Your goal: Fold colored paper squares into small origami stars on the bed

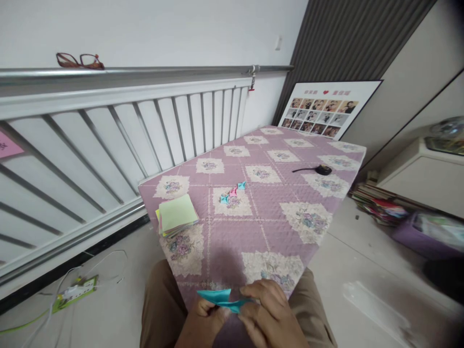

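Apparently mid-fold, the left hand [206, 323] and right hand [271, 311] clamp fingers on blue paper [216, 296], the next move likely needing careful creasing

Specs [80, 64] on pipe [163, 71] above wht radiator [167, 126], L. Photo board [329, 110] propped nr far end of tabletop [232, 237]; blk item w/ thin tail [322, 169] on tabletop, R side. Pwr strip [78, 293] on flr [344, 270], L; purple bin [415, 238] nr bks [377, 200], R.

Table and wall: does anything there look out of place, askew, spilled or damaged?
The glasses seem perched on the wall pipe, an odd spot for eyewear. The paper stack is askew: its edges don't line up. I see no spill or damage.
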### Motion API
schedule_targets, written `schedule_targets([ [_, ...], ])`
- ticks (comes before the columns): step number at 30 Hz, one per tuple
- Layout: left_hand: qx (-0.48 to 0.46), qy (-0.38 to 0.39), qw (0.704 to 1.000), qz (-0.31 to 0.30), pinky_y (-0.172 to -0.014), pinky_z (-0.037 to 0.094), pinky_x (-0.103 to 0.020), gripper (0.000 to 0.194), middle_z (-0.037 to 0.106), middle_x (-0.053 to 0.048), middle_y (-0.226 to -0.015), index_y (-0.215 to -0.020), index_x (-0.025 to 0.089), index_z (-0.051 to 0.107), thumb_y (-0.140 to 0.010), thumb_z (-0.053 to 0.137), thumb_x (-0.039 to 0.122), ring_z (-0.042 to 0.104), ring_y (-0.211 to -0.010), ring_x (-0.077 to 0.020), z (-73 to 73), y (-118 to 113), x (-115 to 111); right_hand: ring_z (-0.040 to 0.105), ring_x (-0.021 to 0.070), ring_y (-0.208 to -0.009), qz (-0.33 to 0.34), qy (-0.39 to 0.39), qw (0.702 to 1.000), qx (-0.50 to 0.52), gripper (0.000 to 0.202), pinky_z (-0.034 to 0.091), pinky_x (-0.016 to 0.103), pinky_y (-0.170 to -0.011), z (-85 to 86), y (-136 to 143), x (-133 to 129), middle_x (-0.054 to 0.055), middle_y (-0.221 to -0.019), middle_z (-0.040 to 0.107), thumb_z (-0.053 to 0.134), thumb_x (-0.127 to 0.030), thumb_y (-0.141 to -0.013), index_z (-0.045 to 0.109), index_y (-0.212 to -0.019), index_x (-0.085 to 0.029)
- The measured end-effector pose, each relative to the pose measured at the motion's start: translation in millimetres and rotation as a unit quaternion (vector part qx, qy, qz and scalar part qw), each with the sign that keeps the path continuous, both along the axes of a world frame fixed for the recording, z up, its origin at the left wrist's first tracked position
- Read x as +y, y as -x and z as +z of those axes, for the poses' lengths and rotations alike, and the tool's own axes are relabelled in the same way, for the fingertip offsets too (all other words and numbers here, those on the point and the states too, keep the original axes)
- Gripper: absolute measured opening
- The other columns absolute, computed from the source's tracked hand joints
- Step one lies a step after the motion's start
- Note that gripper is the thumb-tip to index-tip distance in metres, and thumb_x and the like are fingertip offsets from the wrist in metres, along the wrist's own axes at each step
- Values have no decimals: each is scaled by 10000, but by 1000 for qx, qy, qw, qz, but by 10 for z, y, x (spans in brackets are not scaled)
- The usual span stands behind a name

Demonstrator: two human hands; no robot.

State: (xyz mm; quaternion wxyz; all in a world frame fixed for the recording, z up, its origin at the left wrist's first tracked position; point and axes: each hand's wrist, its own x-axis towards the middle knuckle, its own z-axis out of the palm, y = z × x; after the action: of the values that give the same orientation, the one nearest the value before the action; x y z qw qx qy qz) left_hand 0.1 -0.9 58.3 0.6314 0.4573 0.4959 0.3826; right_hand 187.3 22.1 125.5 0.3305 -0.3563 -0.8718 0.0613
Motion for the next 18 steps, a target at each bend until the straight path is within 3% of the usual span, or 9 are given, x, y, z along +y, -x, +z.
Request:
schedule_targets([
  [3,5,-40,999,-36,-859,435,-321,264,703,-38,-896,-900,174,714,-806,607,396,601,-897,-221,159,22,42,631,180,-844,43,138,989,11,35,505,311,-744,109,17,27,23,-924,693,627,-238,-814,625,-839,-263],
  [6,-5,-65,993,-98,-868,428,-314,249,692,-33,-925,-935,182,713,-828,586,367,598,-906,-215,296,45,83,634,172,-903,82,256,963,33,122,514,279,-780,192,26,31,37,-996,675,606,-234,-829,648,-936,-275],
  [8,-10,-70,989,-129,-858,426,-304,233,684,-30,-911,-920,177,713,-831,584,350,594,-904,-214,342,58,96,619,182,-996,87,300,949,51,179,512,272,-821,213,24,25,60,-1089,646,591,-206,-830,657,-983,-273],
  [12,0,-68,985,-157,-817,419,-280,201,665,-24,-845,-852,159,712,-822,589,315,582,-872,-206,392,82,104,539,236,-1163,35,317,943,91,171,507,315,-855,216,15,23,101,-1234,575,595,-226,-825,687,-964,-267],
  [15,-11,-48,984,-173,-810,404,-267,195,642,-9,-818,-854,159,702,-821,580,307,566,-862,-192,443,106,110,627,195,-968,58,373,917,128,134,516,295,-797,235,9,37,70,-1066,650,561,-273,-856,691,-888,-261],
  [18,-23,-11,985,-169,-756,393,-246,189,622,2,-787,-860,155,688,-800,600,312,548,-800,-164,452,152,110,622,156,-754,71,423,891,149,187,502,260,-698,260,-3,55,22,-818,664,532,-352,-880,677,-831,-245],
])
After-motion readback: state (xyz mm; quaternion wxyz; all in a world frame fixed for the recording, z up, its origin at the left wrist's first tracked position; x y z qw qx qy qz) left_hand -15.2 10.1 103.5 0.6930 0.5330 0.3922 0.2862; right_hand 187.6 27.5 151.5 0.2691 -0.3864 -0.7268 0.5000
